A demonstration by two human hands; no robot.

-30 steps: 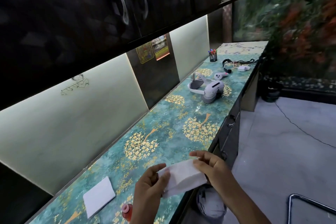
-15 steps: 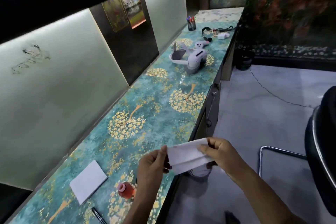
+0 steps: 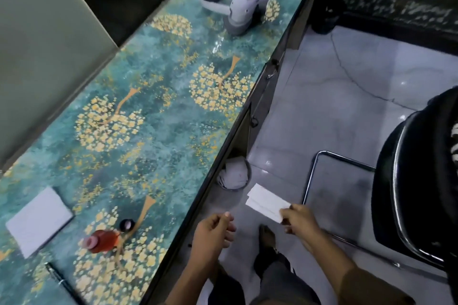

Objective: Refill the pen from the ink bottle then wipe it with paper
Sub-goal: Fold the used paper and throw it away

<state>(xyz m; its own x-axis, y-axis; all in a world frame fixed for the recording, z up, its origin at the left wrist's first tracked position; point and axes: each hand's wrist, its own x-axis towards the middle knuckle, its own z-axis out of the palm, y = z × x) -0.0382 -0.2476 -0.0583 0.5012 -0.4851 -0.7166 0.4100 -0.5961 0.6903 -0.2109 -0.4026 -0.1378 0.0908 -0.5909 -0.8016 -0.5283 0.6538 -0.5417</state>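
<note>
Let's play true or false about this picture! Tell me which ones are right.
1. The right hand holds the folded paper. True.
2. The left hand holds the pen. False: the pen lies on the counter; the left hand holds nothing.
3. The ink bottle stands on the counter. True.
4. The folded paper is over the counter. False: it is out over the floor.
5. A bin sits on the floor beside the counter. True.
</note>
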